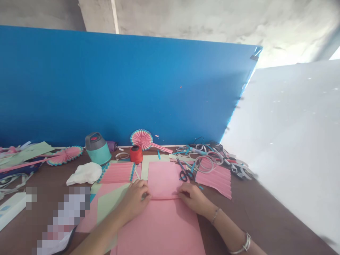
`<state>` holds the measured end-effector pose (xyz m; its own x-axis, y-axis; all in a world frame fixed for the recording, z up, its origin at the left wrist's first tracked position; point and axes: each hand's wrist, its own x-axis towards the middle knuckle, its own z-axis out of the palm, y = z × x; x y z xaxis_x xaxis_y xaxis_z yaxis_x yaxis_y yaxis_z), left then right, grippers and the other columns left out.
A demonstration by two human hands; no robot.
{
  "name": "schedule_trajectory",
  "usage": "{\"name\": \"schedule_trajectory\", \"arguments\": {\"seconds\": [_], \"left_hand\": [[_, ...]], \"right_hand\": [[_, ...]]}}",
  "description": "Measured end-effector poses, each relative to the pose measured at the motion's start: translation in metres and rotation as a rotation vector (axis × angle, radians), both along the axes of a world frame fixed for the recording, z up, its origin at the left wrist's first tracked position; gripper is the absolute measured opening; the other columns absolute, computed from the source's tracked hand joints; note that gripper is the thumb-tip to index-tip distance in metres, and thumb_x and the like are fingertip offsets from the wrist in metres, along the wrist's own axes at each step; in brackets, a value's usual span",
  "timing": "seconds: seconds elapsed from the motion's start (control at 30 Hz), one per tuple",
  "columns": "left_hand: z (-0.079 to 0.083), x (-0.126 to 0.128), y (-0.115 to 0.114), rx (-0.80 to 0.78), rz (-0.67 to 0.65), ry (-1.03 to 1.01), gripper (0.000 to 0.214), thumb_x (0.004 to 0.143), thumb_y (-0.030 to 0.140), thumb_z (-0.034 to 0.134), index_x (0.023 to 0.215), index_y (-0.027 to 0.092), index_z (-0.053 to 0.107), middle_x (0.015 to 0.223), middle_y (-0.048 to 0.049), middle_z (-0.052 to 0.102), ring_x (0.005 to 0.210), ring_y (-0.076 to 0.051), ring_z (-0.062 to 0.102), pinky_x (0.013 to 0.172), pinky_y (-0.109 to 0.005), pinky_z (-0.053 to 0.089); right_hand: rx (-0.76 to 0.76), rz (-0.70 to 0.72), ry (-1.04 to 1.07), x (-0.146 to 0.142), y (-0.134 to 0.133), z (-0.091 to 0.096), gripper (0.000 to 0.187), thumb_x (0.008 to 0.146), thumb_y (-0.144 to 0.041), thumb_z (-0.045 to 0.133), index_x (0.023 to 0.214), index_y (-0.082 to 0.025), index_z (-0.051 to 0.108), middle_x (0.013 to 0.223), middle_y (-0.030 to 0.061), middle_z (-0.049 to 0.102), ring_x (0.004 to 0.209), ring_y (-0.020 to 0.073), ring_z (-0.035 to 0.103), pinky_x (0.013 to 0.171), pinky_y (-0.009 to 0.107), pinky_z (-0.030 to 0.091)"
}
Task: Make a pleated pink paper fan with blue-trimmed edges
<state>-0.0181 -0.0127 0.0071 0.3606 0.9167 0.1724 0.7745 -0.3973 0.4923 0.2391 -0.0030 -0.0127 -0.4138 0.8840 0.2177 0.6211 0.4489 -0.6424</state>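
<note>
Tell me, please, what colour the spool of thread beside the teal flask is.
Red; the spool of thread shows best in the head view.

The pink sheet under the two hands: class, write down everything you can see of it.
The pink sheet is thin, matte, plain paper lying on the brown table. A raised crosswise fold runs across it; the part beyond lies flat, with scissors at its far right corner. The left hand and right hand rest fingertips on the fold's two ends; whether they pinch it is unclear. Its left side overlaps a pale green sheet. The near end runs out of view.
</note>
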Motion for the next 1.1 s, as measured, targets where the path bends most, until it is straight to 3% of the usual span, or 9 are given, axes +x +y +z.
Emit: {"name": "schedule_trajectory", "arguments": {"seconds": [0.2, 0.47, 0.8, 1.1], "left_hand": [[-0.0039, -0.0025, 0.0031, -0.039, 0.026, -0.029, 0.019, 0.077, 0.026, 0.051, 0.060, 0.020, 0.059, 0.080, -0.0034, 0.058, 0.086, -0.020, 0.053, 0.078, -0.033, 0.042], [-0.0023, -0.0013, 0.0038, -0.063, 0.079, 0.009, 0.020, 0.075, 0.029, 0.052, 0.057, 0.020, 0.056, 0.085, -0.0048, 0.059, 0.090, -0.022, 0.054, 0.080, -0.034, 0.041], [0.0032, -0.0015, 0.0045, -0.119, 0.086, 0.028, 0.018, 0.071, 0.029, 0.056, 0.055, 0.020, 0.056, 0.084, -0.0033, 0.059, 0.087, -0.021, 0.054, 0.076, -0.031, 0.041], [0.0031, -0.0050, 0.0103, -0.134, 0.000, 0.058, 0.021, 0.070, 0.031, 0.057, 0.054, 0.019, 0.054, 0.079, -0.0013, 0.055, 0.088, -0.020, 0.050, 0.074, -0.030, 0.037]], "right_hand": [[-0.208, -0.070, 0.106, 0.0007, 0.0030, -0.0043, 0.013, 0.074, -0.015, 0.054, 0.078, -0.016, 0.066, 0.078, 0.0035, 0.070, 0.069, 0.0152, 0.059, 0.061, 0.024, 0.044], [-0.226, -0.154, 0.069, -0.0032, 0.0067, -0.0017, 0.007, 0.068, -0.015, 0.056, 0.066, -0.015, 0.063, 0.060, 0.0003, 0.062, 0.056, 0.0124, 0.052, 0.051, 0.021, 0.036], [-0.218, -0.102, 0.063, -0.0004, 0.0077, -0.0079, 0.010, 0.066, -0.012, 0.053, 0.063, -0.016, 0.062, 0.060, -0.0004, 0.060, 0.057, 0.0114, 0.051, 0.051, 0.020, 0.035], [-0.222, -0.116, -0.022, -0.0027, 0.0079, -0.0013, 0.011, 0.065, -0.011, 0.053, 0.063, -0.015, 0.062, 0.064, 0.0008, 0.063, 0.060, 0.0122, 0.053, 0.055, 0.021, 0.036]]}}
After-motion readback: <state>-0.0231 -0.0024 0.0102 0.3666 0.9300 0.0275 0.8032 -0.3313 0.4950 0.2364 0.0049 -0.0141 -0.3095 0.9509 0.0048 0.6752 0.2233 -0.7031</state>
